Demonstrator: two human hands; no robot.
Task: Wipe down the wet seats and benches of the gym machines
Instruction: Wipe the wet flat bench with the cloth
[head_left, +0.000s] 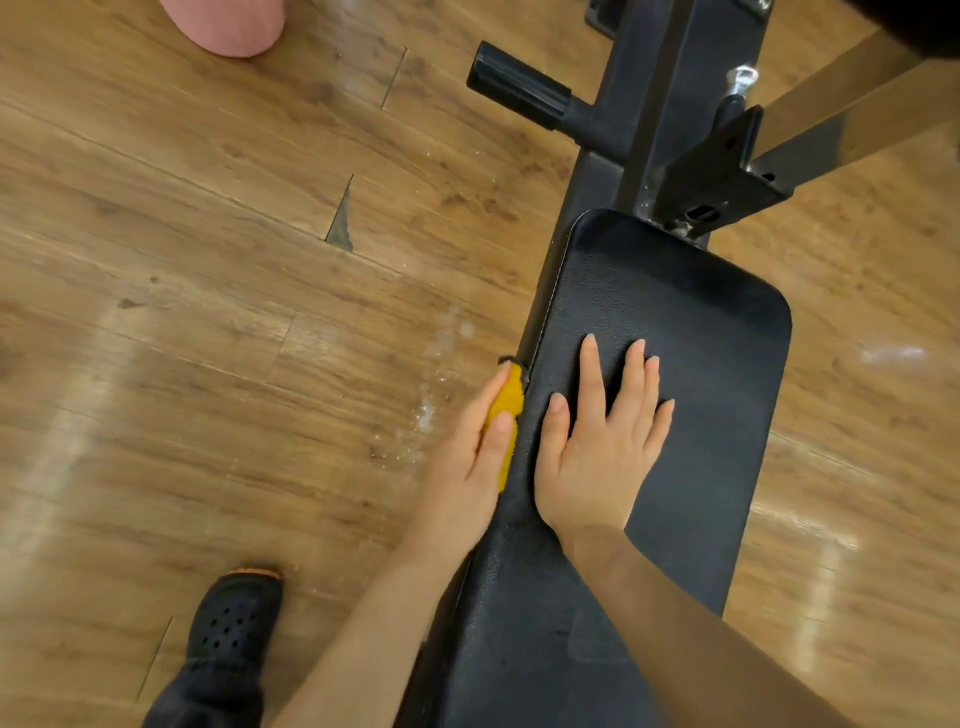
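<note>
My left hand (475, 457) presses a folded yellow terry cloth (506, 415) flat against the left side edge of the black padded vinyl bench (691, 415), fingers straight along it, thumb laid over the cloth. My right hand (597, 447) lies just beside it, fingers spread wide, palm down on the pad's top. Beyond my fingertips stands the black steel frame (670, 104) with its stubby peg (517, 93), wood-plank floor (208, 260) all around.

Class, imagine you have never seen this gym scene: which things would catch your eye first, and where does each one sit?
First comes the yellow cloth, bright against the dark left edge of the black bench pad, pressed there by the left hand. Next, the right hand lies flat with spread fingers on top of the pad. Then a chipped gap in the wooden floor shows at centre left, and a black perforated shoe stands at bottom left.
</note>
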